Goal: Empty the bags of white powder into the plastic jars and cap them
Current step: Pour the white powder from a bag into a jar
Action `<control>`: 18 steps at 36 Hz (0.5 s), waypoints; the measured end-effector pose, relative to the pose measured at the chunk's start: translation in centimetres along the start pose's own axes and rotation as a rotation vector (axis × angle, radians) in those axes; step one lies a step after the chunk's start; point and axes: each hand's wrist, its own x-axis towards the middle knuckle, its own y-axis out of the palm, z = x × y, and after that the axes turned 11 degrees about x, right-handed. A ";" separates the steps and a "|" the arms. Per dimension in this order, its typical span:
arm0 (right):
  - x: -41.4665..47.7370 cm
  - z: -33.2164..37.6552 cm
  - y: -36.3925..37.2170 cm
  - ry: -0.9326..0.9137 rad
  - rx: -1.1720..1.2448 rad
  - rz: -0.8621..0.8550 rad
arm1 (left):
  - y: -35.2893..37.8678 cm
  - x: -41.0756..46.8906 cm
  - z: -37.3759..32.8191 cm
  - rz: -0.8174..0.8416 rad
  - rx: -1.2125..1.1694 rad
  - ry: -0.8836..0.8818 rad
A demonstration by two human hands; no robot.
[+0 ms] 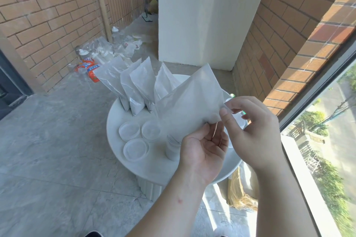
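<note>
Left hand (202, 146) and right hand (250, 127) both pinch the near corner of a limp translucent white plastic bag (188, 100). Its long axis rises away from them, lower edge just above the open clear plastic jar (172, 152) on the round white worktop (158, 169); the left hand is nearer that jar

Crinkly, matt translucent plastic bag (189, 100); smooth plastic lids (135, 149); smooth white table (154, 166); rough brick wall (48, 5); stone-look floor (57, 140).
</note>
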 end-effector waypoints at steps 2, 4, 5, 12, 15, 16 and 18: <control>-0.1 -0.2 0.2 0.004 -0.035 0.003 | 0.0 0.0 0.0 -0.004 0.015 0.000; -0.1 -0.1 0.4 0.003 -0.031 0.003 | -0.2 0.2 0.1 0.007 0.028 -0.001; -0.1 0.1 0.5 -0.009 -0.027 -0.002 | -0.2 0.3 0.2 0.012 0.037 0.000; 0.2 1.9 1.0 -0.113 -0.044 0.003 | -1.0 0.7 0.3 0.001 0.132 -0.051; 0.3 2.3 1.4 -0.153 -0.050 0.013 | -1.3 1.1 0.7 -0.075 0.176 -0.056; 0.3 2.5 1.6 -0.163 -0.069 0.023 | -1.3 1.2 0.8 -0.101 0.196 -0.056; 0.3 2.6 1.7 -0.179 -0.074 0.002 | -1.5 1.3 0.8 -0.136 0.231 -0.059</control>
